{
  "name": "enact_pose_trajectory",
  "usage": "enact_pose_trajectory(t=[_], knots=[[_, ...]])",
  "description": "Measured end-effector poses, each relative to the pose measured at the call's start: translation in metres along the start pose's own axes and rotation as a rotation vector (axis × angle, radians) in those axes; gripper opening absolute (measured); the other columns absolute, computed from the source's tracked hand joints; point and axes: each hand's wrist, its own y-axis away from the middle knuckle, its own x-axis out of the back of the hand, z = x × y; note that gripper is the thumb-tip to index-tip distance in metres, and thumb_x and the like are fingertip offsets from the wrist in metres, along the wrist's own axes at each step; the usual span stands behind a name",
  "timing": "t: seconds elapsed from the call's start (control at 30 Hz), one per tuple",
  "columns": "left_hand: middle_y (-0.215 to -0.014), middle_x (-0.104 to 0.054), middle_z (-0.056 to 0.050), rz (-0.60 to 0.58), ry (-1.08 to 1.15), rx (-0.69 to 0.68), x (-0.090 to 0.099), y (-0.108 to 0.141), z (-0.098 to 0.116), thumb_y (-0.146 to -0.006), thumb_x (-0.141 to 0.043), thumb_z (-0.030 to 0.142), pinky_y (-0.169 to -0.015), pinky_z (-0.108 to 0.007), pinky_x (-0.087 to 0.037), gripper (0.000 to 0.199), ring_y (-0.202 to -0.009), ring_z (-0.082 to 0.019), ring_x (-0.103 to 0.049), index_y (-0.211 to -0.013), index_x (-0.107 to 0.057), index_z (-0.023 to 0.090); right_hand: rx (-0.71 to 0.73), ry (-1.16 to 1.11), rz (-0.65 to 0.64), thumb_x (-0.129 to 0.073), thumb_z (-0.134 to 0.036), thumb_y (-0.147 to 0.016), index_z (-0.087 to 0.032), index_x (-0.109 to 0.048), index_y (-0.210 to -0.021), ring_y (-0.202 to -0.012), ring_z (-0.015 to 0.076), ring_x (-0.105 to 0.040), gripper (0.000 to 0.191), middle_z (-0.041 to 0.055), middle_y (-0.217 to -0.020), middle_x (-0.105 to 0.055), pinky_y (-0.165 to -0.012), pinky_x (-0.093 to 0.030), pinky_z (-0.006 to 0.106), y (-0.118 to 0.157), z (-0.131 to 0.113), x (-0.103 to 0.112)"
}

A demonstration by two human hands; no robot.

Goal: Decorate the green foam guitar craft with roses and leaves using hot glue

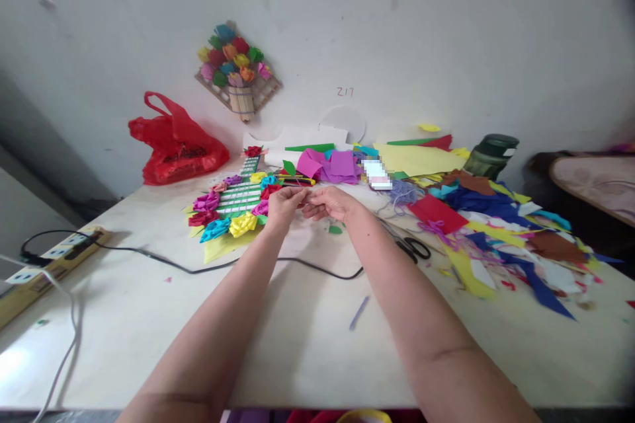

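Above the middle of the table, my left hand (pixel 286 206) and my right hand (pixel 328 203) meet with fingertips pinched together. What lies between them is too small and hidden to make out. Just behind them a green leaf (pixel 289 167) shows; I cannot tell whether its stem reaches my fingers. Left of my left hand lies a guitar-shaped craft piece (pixel 239 198) with green and white strips, edged with red, yellow, blue, pink and purple fabric-like flowers. Another green leaf (pixel 335 230) rests on the table below my right hand.
Black scissors (pixel 415 250) lie right of my right forearm, near a pile of coloured scraps (pixel 516 225). A black cord (pixel 193 271) crosses the table from a power strip (pixel 54 264). Behind are a red bag (pixel 183 149), a phone (pixel 377 174), purple sheets (pixel 342 166) and a dark bottle (pixel 491 155).
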Motion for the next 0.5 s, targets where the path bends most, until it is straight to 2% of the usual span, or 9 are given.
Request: enact_pose_trajectory(t=[0.17, 0.33, 0.4, 0.5], knots=[[-0.068, -0.067, -0.006, -0.021, -0.116, -0.081, 0.002, -0.004, -0.009, -0.059, -0.071, 0.037, -0.058, -0.025, -0.045, 0.028, -0.060, -0.014, -0.059, -0.070, -0.068, 0.012, -0.017, -0.076, 0.044, -0.043, 0.001, -0.078, -0.007, -0.060, -0.070, -0.049, 0.0131, -0.063, 0.020, 0.0067, -0.056, -0.065, -0.044, -0.047, 0.019, -0.004, 0.001, -0.004], [-0.075, -0.069, -0.007, -0.046, -0.307, -0.218, 0.004, -0.007, -0.016, -0.063, -0.068, 0.036, -0.067, -0.027, -0.048, 0.024, -0.072, -0.018, -0.062, -0.074, -0.071, 0.015, -0.012, -0.164, 0.113, -0.043, 0.003, -0.073, -0.007, -0.060, -0.074, -0.050, 0.0129, -0.063, 0.020, 0.0061, -0.052, -0.064, -0.049, -0.050, 0.020, -0.012, 0.008, -0.005], [-0.076, -0.070, -0.006, -0.039, -0.306, -0.218, 0.004, -0.009, -0.018, -0.063, -0.068, 0.036, -0.068, -0.027, -0.048, 0.025, -0.073, -0.018, -0.062, -0.075, -0.071, 0.015, -0.003, -0.196, 0.115, -0.043, 0.001, -0.074, -0.007, -0.060, -0.079, -0.053, 0.0130, -0.064, 0.020, 0.0061, -0.055, -0.065, -0.052, -0.051, 0.020, -0.015, 0.011, -0.005], [-0.071, -0.068, -0.006, 0.002, -0.215, -0.146, 0.005, -0.009, -0.018, -0.062, -0.069, 0.039, -0.062, -0.025, -0.047, 0.027, -0.066, -0.016, -0.060, -0.072, -0.069, 0.014, 0.012, -0.202, 0.104, -0.045, -0.004, -0.077, -0.009, -0.060, -0.083, -0.056, 0.0130, -0.064, 0.017, 0.0066, -0.061, -0.067, -0.052, -0.051, 0.020, -0.016, 0.013, -0.007]])
